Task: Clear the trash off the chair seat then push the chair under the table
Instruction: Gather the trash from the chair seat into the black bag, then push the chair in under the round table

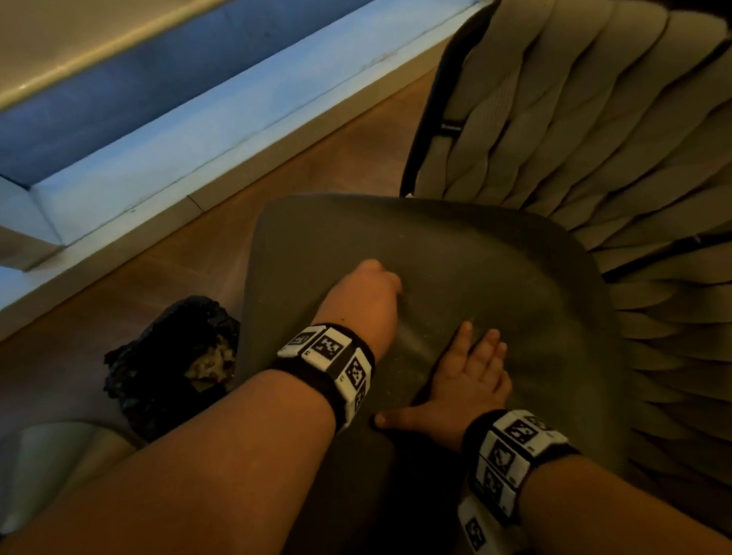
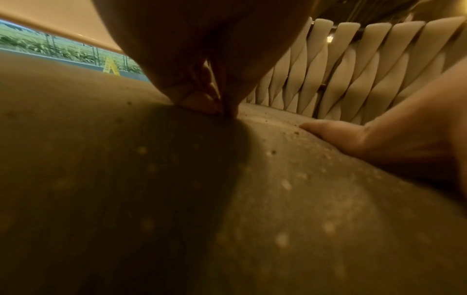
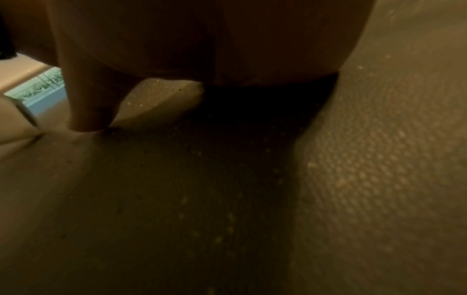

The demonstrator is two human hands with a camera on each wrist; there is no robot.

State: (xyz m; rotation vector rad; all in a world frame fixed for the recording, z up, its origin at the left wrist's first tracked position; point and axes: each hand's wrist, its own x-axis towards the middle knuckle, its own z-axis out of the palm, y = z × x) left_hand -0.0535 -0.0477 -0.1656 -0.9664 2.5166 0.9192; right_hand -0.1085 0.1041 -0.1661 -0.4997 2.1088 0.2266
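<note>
The chair's grey seat cushion point(image 1: 481, 256) lies below me, with its woven cream rope back point(image 1: 589, 119) to the right. Small pale crumbs point(image 2: 280, 239) dot the fabric. My left hand point(image 1: 376, 286) is bent down at mid-seat. Its bunched fingertips point(image 2: 202, 103) touch the cushion, and I see nothing between them. My right hand point(image 1: 477, 364) lies flat on the seat just right of it, fingers straight and thumb point(image 3: 85, 111) spread out to the left. No larger trash shows on the seat.
A black bin bag point(image 1: 145, 373) holding crumpled paper point(image 1: 212, 363) stands on the wooden floor point(image 1: 318, 159) by the seat's left edge. A pale ledge point(image 1: 195, 138) runs along the floor to the far left.
</note>
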